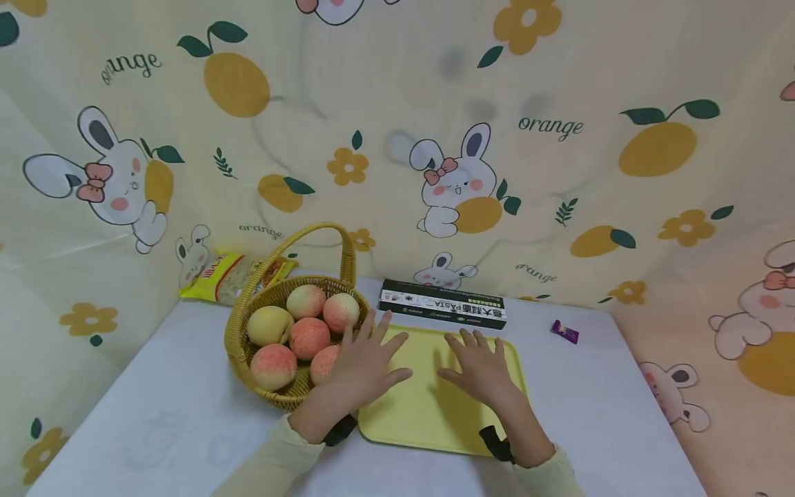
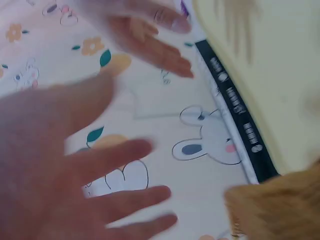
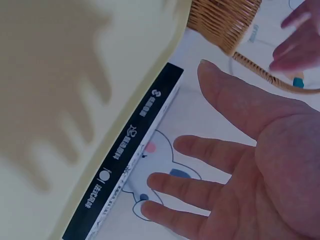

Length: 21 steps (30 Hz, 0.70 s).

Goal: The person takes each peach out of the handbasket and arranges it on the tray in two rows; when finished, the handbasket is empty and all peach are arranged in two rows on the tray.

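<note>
Fingers spread and holding nothing, my left hand (image 1: pixel 363 362) hovers between the fruit basket and the tray in the head view, overlapping the basket's right side. My right hand (image 1: pixel 479 369) is over the right half of the yellow tray (image 1: pixel 422 414), its fingers also apart and its palm bare in the right wrist view. The wicker basket (image 1: pixel 234 338) with a tall handle holds several peaches (image 1: pixel 273 366), one of them partly hidden behind the left hand. Both hands cast shadows on the tray.
Behind the tray lies a black and white pasta box (image 1: pixel 442 304). A small purple wrapped snack (image 1: pixel 564 332) sits at the back right of the white table (image 1: pixel 186 428). At the back left, a yellow noodle packet (image 1: pixel 226 276) leans near the printed cloth (image 1: pixel 385 90).
</note>
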Each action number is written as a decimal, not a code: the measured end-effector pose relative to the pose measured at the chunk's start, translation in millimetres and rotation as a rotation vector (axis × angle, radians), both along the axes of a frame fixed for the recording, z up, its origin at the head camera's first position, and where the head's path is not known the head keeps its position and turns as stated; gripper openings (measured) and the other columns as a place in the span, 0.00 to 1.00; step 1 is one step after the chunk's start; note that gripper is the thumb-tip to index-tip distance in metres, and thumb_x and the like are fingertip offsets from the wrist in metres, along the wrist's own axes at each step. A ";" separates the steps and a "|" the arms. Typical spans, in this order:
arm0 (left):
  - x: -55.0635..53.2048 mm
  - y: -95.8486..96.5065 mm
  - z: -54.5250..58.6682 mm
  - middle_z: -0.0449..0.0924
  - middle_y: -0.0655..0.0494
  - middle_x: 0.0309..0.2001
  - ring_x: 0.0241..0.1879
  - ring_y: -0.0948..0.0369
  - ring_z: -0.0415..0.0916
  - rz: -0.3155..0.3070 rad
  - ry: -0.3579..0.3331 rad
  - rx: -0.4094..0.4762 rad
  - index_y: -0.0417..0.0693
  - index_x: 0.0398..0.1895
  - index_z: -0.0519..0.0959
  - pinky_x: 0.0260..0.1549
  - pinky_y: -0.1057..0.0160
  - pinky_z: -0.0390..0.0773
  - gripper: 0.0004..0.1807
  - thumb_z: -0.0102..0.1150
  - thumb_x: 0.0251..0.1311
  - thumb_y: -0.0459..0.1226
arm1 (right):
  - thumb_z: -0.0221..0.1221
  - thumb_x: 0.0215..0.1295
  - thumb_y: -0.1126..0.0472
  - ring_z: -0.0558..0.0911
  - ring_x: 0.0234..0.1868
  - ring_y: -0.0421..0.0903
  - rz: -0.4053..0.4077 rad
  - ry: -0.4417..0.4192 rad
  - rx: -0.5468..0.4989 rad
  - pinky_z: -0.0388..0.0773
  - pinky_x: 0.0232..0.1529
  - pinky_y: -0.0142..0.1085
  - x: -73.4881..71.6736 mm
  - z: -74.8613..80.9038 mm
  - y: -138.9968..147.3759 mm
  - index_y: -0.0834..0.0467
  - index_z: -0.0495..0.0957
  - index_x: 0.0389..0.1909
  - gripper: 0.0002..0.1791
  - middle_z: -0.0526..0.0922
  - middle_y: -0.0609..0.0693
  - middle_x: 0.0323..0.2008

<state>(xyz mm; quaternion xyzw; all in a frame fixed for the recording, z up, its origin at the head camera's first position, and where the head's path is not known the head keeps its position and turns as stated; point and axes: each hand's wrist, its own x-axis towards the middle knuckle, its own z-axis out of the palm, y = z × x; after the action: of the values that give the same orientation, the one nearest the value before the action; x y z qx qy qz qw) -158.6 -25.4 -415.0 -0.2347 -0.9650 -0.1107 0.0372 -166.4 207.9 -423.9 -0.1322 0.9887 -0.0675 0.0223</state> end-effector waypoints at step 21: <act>69.2 -154.0 -52.3 0.80 0.52 0.31 0.33 0.71 0.73 0.352 0.631 0.796 0.36 0.34 0.78 0.34 0.82 0.72 0.15 0.72 0.41 0.25 | 0.66 0.64 0.67 0.78 0.56 0.69 0.211 -0.386 -1.150 0.85 0.52 0.37 -19.3 1.0 21.7 0.68 0.74 0.58 0.23 0.79 0.71 0.53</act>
<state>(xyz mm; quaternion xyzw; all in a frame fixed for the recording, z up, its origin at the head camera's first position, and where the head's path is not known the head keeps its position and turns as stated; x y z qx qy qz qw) -89.4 -179.4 -467.2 -0.0590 -0.8152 -0.3843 0.4294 -185.7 229.6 -422.9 -0.2055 0.7539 -0.6099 0.1324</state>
